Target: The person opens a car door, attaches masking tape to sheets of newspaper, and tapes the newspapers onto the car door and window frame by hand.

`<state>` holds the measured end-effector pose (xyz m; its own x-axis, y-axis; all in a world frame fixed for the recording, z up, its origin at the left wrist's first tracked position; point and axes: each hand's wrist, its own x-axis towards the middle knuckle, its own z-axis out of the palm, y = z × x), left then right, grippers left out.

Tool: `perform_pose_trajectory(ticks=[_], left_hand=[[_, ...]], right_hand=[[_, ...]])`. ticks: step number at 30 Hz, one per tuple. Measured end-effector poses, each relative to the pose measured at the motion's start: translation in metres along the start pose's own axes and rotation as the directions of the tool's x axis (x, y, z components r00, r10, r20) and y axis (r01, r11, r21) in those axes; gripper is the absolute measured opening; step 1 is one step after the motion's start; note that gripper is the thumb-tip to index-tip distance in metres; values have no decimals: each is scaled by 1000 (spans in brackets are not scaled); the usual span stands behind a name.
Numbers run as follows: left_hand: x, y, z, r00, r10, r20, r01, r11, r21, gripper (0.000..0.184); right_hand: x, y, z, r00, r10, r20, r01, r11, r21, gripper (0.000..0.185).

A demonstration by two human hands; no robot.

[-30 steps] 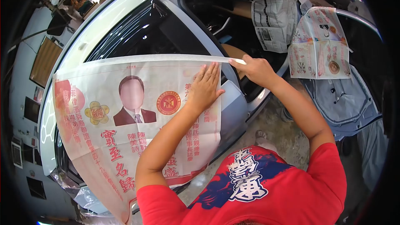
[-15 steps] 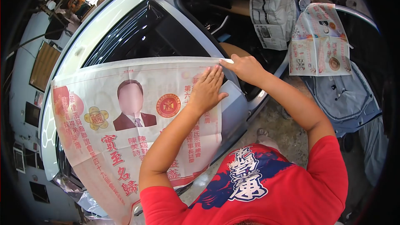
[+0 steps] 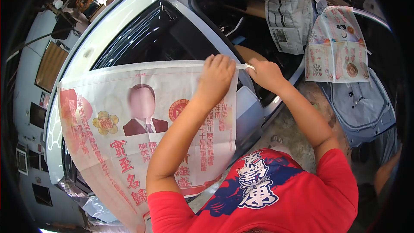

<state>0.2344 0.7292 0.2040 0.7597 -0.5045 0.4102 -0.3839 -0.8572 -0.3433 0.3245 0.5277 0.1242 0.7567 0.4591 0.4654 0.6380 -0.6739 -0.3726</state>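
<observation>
A large printed newspaper sheet (image 3: 103,155) hangs over the side of a light-coloured car (image 3: 252,108), below the dark side window (image 3: 172,43). Along its top edge runs a pale tape strip (image 3: 172,64). My left hand (image 3: 217,75) is on the strip near the sheet's upper right corner, its fingers curled together over the edge; what they pinch is hidden. My right hand (image 3: 265,72) grips the strip's free end just right of the sheet, beside the open door frame.
Grey newspaper (image 3: 289,23) and a coloured printed sheet (image 3: 338,45) hang at the upper right. Beneath them is a bare door panel (image 3: 362,108). Part of another person's arm (image 3: 386,172) shows at the right edge. Framed items line the left wall.
My left hand has moved from lying flat on the sheet up to its taped top edge, and its fingers have curled. Another person's arm has appeared at the right edge.
</observation>
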Motion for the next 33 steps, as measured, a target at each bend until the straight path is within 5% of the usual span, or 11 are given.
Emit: perform_pose_trajectory(ticks=[2, 5, 8, 17, 23, 26, 27, 29, 31, 33], left_hand=[[14, -7, -19, 994, -56, 89, 57, 998, -15, 33], [30, -10, -35, 962, -81, 260, 120, 983, -138, 19], [46, -8, -46, 896, -38, 441, 158, 959, -237, 15], [65, 0, -69, 819, -19, 573, 234, 923, -304, 17], [62, 9, -72, 855, -33, 518, 189, 949, -251, 18], [58, 14, -60, 880, -65, 470, 159, 974, -164, 19], [52, 16, -60, 882, -37, 471, 143, 971, -192, 19], [53, 11, -62, 903, -9, 430, 118, 966, -228, 19], [52, 14, -63, 888, -1, 461, 141, 953, -270, 19], [58, 14, -74, 876, 3, 482, 149, 950, -276, 18]], right_hand=[[-5, 2, -18, 994, -23, 109, 16, 997, 72, 28], [-12, 0, -38, 971, 88, 221, -163, 922, 351, 28], [-19, 5, -32, 972, 132, 192, -210, 857, 470, 30], [-28, -8, -74, 979, -58, 197, -76, 790, 608, 29], [-30, -8, -62, 972, -213, -103, 233, 935, 269, 26], [-26, 15, -50, 986, -47, 158, 80, 975, -209, 20], [-21, 36, -50, 954, 65, 293, 5, 972, -234, 28], [-31, 44, -60, 989, 97, 109, -109, 988, 105, 40], [-37, 20, -69, 997, 15, 72, -54, 816, 576, 40], [-41, -7, -83, 996, -71, 61, 3, 672, 741, 35]])
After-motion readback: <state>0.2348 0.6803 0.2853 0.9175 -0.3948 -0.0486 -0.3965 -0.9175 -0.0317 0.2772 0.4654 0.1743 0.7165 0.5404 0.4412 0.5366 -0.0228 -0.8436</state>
